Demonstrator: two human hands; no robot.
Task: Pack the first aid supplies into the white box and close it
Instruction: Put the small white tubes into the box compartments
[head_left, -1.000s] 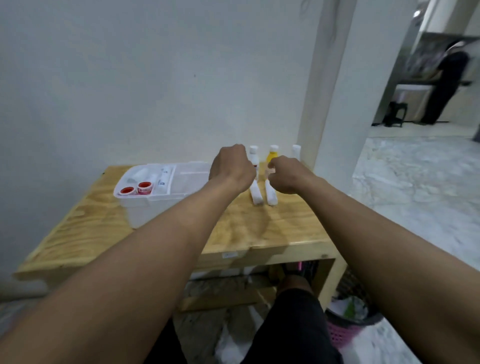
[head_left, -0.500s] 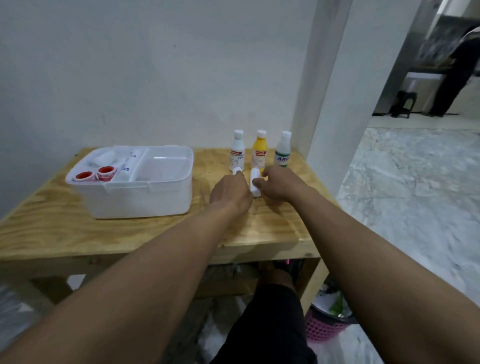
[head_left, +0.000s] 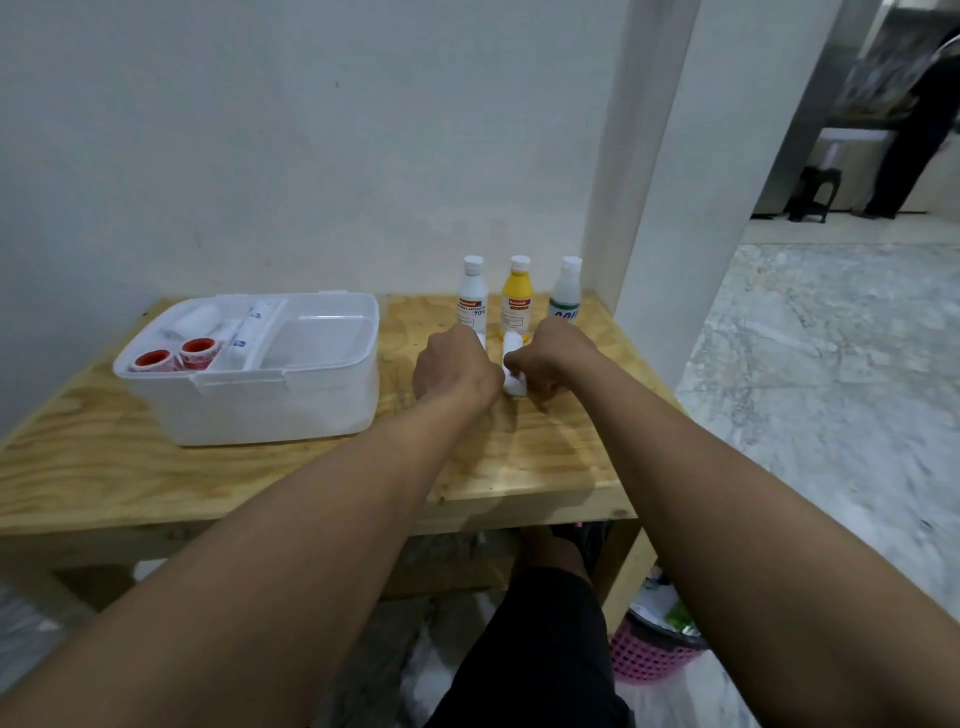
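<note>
Hands (head_left: 456, 364) (head_left: 553, 356) seemingly curled onto white rolls (head_left: 514, 366) lying front-to-back, white box (head_left: 270, 400) open leftward, nearer left hand.

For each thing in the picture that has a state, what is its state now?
white box: open, partly filled
red tape rolls: inside the box
three bottles: upright, capped, outside the box
white roll: on the table, gripped
right hand: closed on white roll
left hand: closed, contents hidden
</note>
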